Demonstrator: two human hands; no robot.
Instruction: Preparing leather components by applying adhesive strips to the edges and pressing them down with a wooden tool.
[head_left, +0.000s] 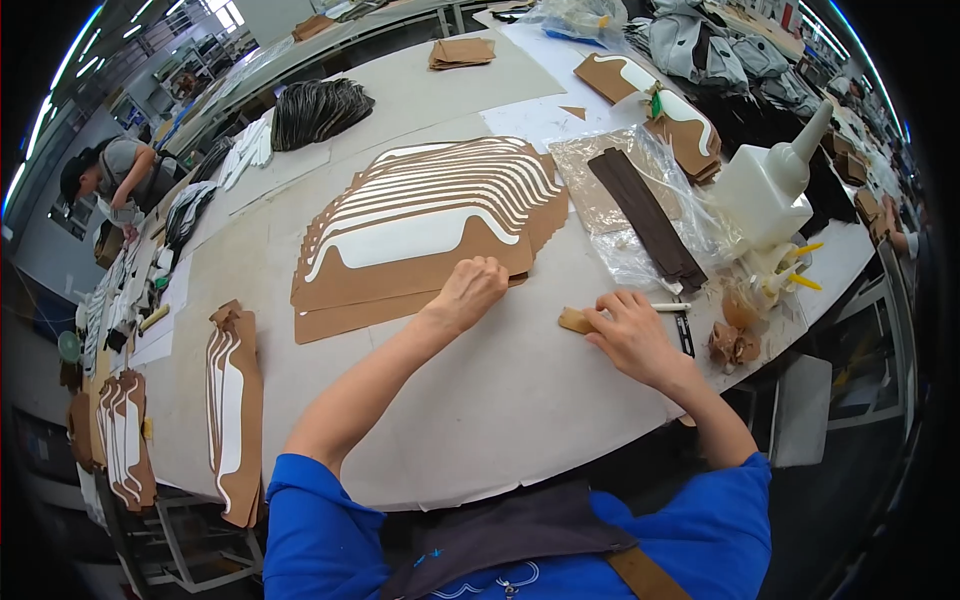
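Observation:
A fanned stack of brown sheets (420, 259) with white curved shapes on them lies in the middle of the table. My left hand (475, 283), fingers curled, rests at the stack's lower right edge; whether it pinches a sheet is hidden. To the right, my right hand (628, 330) is over a small tan block-like tool (576, 320), its fingertips at the tool's end; the grip is not clear. Just beyond that hand lie a white stick-like tool (671, 307) and a black slim tool (684, 334). Dark brown strips (649, 217) lie on a clear plastic bag (600, 247).
A white squeeze bottle (765, 187) and small bottles with yellow tips (780, 281) stand at the right. More brown pieces (236, 420) lie at the left edge, a dark bundle (319, 112) farther back. A person (127, 172) works at the far left.

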